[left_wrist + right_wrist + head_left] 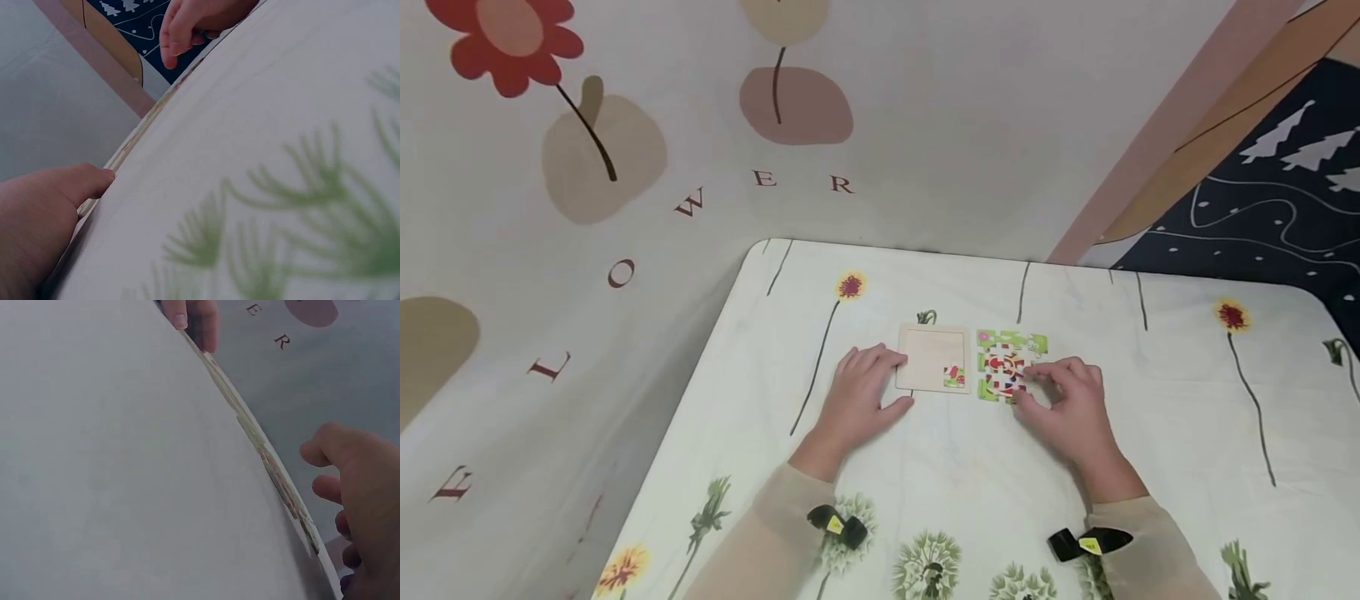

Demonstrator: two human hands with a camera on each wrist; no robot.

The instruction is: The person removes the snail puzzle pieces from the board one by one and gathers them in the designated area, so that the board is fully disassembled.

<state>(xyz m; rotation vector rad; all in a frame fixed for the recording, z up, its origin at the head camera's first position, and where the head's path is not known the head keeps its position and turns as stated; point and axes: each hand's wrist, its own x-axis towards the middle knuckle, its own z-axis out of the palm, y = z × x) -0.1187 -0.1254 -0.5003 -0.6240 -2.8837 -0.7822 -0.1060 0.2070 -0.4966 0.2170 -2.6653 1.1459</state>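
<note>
Piece transfer in progress: left hand lies flat, bracing puzzle tray; right hand grip pinches one piece of the puzzle pieces. Next requires seating it beside the placed piece.

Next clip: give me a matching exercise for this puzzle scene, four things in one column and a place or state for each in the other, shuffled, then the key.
Things:
1. left hand
2. right hand
3. wooden tray
4. joined puzzle pieces

Places or states:
A. holds one lone piece in its lower right corner
B. fingers at the right edge of the pieces
C. lie on the tablecloth right of the tray
D. rests against the tray's left edge

Pairs: 1-D, 2-B, 3-A, 4-C
</note>
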